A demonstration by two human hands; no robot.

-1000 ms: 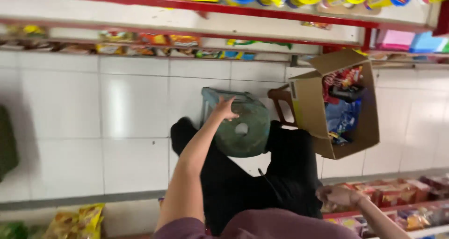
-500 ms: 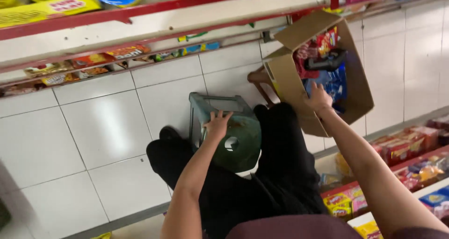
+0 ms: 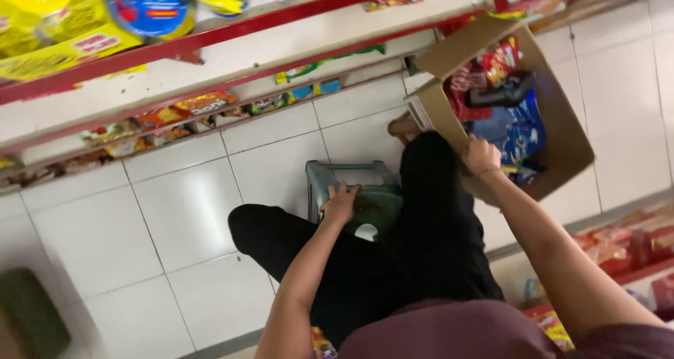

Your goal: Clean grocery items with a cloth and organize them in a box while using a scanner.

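A small green plastic stool [image 3: 354, 190] stands on the white tiled floor between my legs in black trousers. My left hand [image 3: 340, 203] rests on the stool's seat edge, fingers spread over it. My right hand [image 3: 481, 155] grips the near rim of an open cardboard box [image 3: 562, 131] at the right. The box holds red and blue snack packets and a dark object.
Red-edged shop shelves [image 3: 210, 40] with yellow and blue goods run along the top, and snack packs fill the lowest shelf [image 3: 175, 120]. More packaged goods sit on a shelf [image 3: 632, 247] at the lower right. A dark object [image 3: 28, 317] lies at the lower left.
The view has swung left and tilted. My right hand came up from my side to the box's near rim. My right leg now covers more of the stool; my left hand stays on it.
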